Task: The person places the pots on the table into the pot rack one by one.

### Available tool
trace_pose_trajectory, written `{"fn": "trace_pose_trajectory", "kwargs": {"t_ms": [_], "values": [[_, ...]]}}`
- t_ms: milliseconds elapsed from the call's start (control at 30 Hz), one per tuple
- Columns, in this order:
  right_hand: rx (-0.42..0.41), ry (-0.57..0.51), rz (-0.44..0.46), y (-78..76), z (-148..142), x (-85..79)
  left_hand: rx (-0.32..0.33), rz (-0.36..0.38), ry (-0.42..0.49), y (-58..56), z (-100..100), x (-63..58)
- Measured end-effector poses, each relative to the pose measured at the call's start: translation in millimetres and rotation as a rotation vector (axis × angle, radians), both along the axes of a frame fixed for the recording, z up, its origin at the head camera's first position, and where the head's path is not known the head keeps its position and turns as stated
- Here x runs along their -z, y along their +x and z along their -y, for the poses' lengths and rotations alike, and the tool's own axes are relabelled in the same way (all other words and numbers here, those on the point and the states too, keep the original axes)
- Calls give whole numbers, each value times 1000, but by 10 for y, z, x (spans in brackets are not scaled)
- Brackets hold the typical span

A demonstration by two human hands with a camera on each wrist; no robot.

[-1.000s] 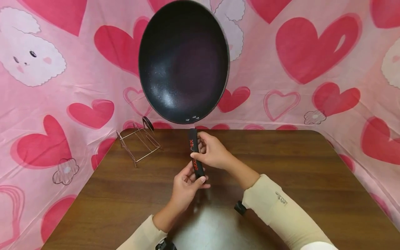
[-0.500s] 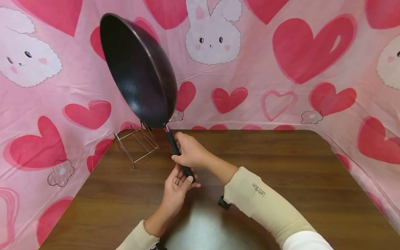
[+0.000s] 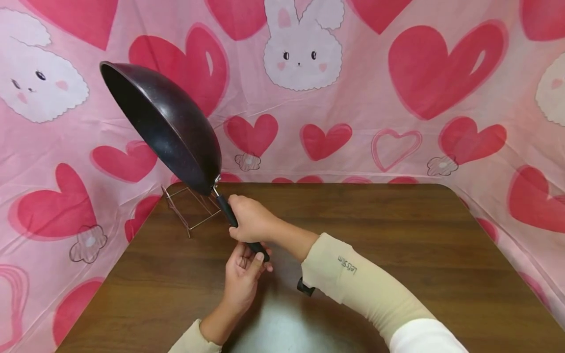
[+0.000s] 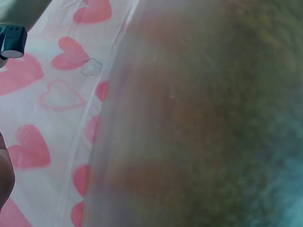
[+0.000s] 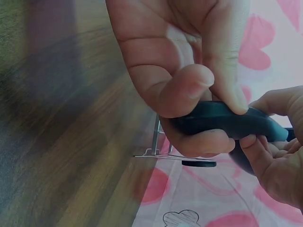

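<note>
A black wok is held up at the left in the head view. It is tilted on its side, with its dark inside turned left and down. My right hand grips the upper part of its black handle. Lower down, my left hand pinches the handle's end between thumb and fingers. The right wrist view shows the left hand close up on the handle, with the right hand nearer the pan. In the left wrist view, only a sliver of hand shows.
Behind the wok a wire rack stands at the table's back left corner, partly hidden. In the right wrist view it has a black round part. The brown wooden table backs onto a pink heart-patterned cloth.
The wok has swung from upright and facing me to the left and down, turning so its outside shows. Both hands stay on the handle and have shifted left.
</note>
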State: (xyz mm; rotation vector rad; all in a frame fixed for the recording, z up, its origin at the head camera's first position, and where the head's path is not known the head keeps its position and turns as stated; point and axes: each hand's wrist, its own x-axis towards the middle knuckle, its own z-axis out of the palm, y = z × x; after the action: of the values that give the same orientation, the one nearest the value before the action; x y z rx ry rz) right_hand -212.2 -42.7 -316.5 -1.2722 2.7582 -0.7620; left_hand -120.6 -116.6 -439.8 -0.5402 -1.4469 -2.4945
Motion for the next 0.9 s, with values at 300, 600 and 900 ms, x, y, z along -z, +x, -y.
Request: {"fn": "trace_pose_trajectory", "kwargs": {"t_ms": [300, 600, 900], "values": [[-2, 56, -42, 1, 86, 25, -16, -18, 3, 26, 27, 31], [1, 111, -53, 36, 166, 67, -13, 3, 10, 82, 57, 53], [-29, 5, 56, -48, 171, 197, 9, 26, 34, 95, 78, 61]]}}
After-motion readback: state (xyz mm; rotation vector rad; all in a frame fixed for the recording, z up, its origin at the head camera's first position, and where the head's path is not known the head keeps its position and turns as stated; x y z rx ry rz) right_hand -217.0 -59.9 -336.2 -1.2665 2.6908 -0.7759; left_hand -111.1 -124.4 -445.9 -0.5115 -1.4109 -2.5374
